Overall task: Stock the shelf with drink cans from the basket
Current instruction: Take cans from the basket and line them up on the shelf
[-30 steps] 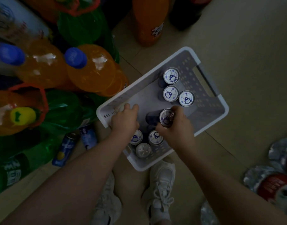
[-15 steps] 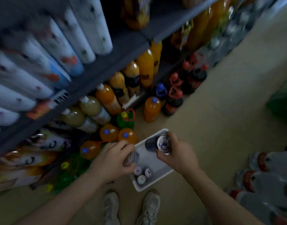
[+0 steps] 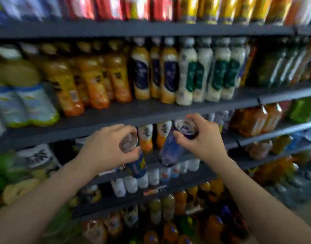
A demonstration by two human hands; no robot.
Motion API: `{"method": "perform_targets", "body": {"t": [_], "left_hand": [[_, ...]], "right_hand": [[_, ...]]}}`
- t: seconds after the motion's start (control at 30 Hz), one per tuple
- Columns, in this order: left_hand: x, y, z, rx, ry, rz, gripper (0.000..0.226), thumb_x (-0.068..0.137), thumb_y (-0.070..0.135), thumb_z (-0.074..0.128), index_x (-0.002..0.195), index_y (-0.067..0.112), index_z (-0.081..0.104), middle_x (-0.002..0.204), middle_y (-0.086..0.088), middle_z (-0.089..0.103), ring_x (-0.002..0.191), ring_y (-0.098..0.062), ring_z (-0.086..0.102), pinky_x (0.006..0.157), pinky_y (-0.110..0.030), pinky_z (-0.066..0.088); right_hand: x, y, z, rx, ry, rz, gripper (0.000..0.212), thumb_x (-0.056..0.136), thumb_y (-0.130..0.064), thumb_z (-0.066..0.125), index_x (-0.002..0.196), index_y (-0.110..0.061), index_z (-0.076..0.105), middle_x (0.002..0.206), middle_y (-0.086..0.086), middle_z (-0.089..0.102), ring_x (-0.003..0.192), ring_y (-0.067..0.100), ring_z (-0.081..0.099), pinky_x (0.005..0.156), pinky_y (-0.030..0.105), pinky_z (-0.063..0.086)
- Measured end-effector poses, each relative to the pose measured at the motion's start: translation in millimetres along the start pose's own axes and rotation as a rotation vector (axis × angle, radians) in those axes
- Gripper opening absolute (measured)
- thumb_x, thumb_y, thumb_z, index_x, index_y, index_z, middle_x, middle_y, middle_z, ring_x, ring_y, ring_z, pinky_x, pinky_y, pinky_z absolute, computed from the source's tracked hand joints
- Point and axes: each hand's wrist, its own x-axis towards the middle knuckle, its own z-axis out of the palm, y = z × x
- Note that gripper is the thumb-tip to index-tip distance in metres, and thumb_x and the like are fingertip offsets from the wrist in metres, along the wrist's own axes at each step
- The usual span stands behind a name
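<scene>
My left hand grips a dark blue drink can near its silver top, the can tilted toward me. My right hand holds a second blue and purple can by its upper rim, also tilted. Both cans hang in front of the dark grey shelf, just below its edge, at the level where white and orange bottles stand. The basket is out of view.
Shelves run across the whole view, packed with orange juice bottles, white bottles with green labels and small white bottles lower down. Large orange soda bottles stand at the bottom. The picture is blurred.
The view has swung up from the basket on the floor to the shelves. Both hands have risen with a can each to the middle shelf.
</scene>
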Motion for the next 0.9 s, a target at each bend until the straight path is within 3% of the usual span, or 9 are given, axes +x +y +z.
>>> {"method": "perform_targets", "body": {"t": [0.03, 0.1, 0.23, 0.33, 0.5, 0.6, 0.7, 0.83, 0.9], "left_hand": [[7.2, -11.1, -25.2, 0.011, 0.032, -0.004, 0.067, 0.060, 0.062, 0.037, 0.105, 0.022, 0.066, 0.100, 0.000, 0.070, 0.093, -0.024, 0.066, 0.076, -0.035, 0.055], [21.8, -35.5, -73.7, 0.028, 0.091, -0.017, 0.070, 0.057, 0.063, 0.031, 0.102, 0.023, 0.068, 0.098, 0.000, 0.070, 0.095, -0.023, 0.064, 0.078, -0.037, 0.054], [47.8, -92.3, -162.9, -0.003, 0.230, -0.094, 0.058, 0.053, 0.062, 0.039, 0.082, 0.022, 0.070, 0.080, -0.001, 0.071, 0.079, -0.018, 0.065, 0.072, -0.036, 0.054], [70.1, -128.9, -224.3, 0.051, 0.272, -0.149, 0.048, 0.059, 0.058, 0.050, 0.086, 0.022, 0.070, 0.088, -0.003, 0.070, 0.087, -0.022, 0.061, 0.078, -0.035, 0.054], [110.3, -172.9, -313.8, 0.124, 0.318, -0.135, 0.047, 0.075, 0.053, 0.057, 0.081, 0.008, 0.072, 0.081, -0.012, 0.068, 0.078, -0.026, 0.061, 0.069, -0.033, 0.048], [130.5, -189.4, -338.8, 0.100, 0.309, -0.138, 0.052, 0.065, 0.057, 0.052, 0.059, 0.006, 0.057, 0.059, -0.015, 0.052, 0.054, -0.023, 0.046, 0.054, -0.029, 0.036], [147.6, -208.3, -345.5, 0.130, 0.315, -0.186, 0.046, 0.063, 0.056, 0.052, 0.050, 0.014, 0.038, 0.047, -0.002, 0.031, 0.047, -0.020, 0.032, 0.049, -0.026, 0.025], [155.4, -247.6, -331.5, 0.238, 0.264, -0.284, 0.046, 0.074, 0.053, 0.056, 0.063, 0.009, 0.060, 0.057, -0.004, 0.050, 0.062, -0.023, 0.051, 0.050, -0.026, 0.033], [156.2, -266.8, -327.6, 0.244, 0.259, -0.328, 0.047, 0.076, 0.053, 0.054, 0.064, 0.008, 0.059, 0.060, -0.005, 0.050, 0.062, -0.024, 0.051, 0.050, -0.026, 0.033]], "right_hand": [[20.2, -24.0, -0.3, 0.019, 0.022, -0.036, 0.062, 0.065, -0.054, 0.060, 0.106, -0.007, 0.061, 0.079, -0.002, 0.064, 0.070, 0.010, 0.061, 0.054, 0.002, 0.039], [58.7, -72.1, 4.3, 0.050, 0.087, -0.126, 0.061, 0.067, -0.058, 0.056, 0.101, -0.008, 0.063, 0.073, -0.005, 0.060, 0.059, 0.002, 0.054, 0.051, 0.001, 0.039], [129.6, -158.7, 23.3, 0.084, 0.201, -0.227, 0.051, 0.070, -0.053, 0.063, 0.090, -0.006, 0.068, 0.072, 0.001, 0.063, 0.068, 0.011, 0.056, 0.056, 0.014, 0.037], [182.2, -216.3, 32.9, 0.015, 0.256, -0.269, 0.034, 0.079, -0.041, 0.068, 0.074, -0.007, 0.064, 0.067, 0.010, 0.062, 0.067, 0.021, 0.055, 0.056, 0.028, 0.034], [253.2, -294.4, 27.0, -0.006, 0.332, -0.275, 0.054, 0.081, -0.048, 0.061, 0.053, -0.004, 0.049, 0.047, 0.012, 0.048, 0.049, 0.023, 0.045, 0.042, 0.018, 0.030], [282.5, -330.4, 28.4, -0.054, 0.322, -0.268, 0.051, 0.084, -0.046, 0.059, 0.052, -0.009, 0.043, 0.047, 0.002, 0.043, 0.047, 0.013, 0.041, 0.039, 0.014, 0.030], [304.8, -351.2, 58.0, -0.152, 0.203, -0.279, 0.054, 0.084, -0.049, 0.057, 0.052, -0.009, 0.040, 0.048, 0.004, 0.043, 0.049, 0.021, 0.044, 0.043, 0.029, 0.027], [325.6, -357.4, 100.0, -0.227, 0.104, -0.264, 0.053, 0.087, -0.050, 0.053, 0.067, 0.000, 0.053, 0.057, 0.012, 0.050, 0.064, 0.029, 0.053, 0.049, 0.031, 0.035], [333.2, -360.7, 112.0, -0.223, 0.093, -0.258, 0.050, 0.088, -0.050, 0.051, 0.072, -0.002, 0.051, 0.062, 0.012, 0.052, 0.065, 0.027, 0.053, 0.052, 0.031, 0.037]]}}
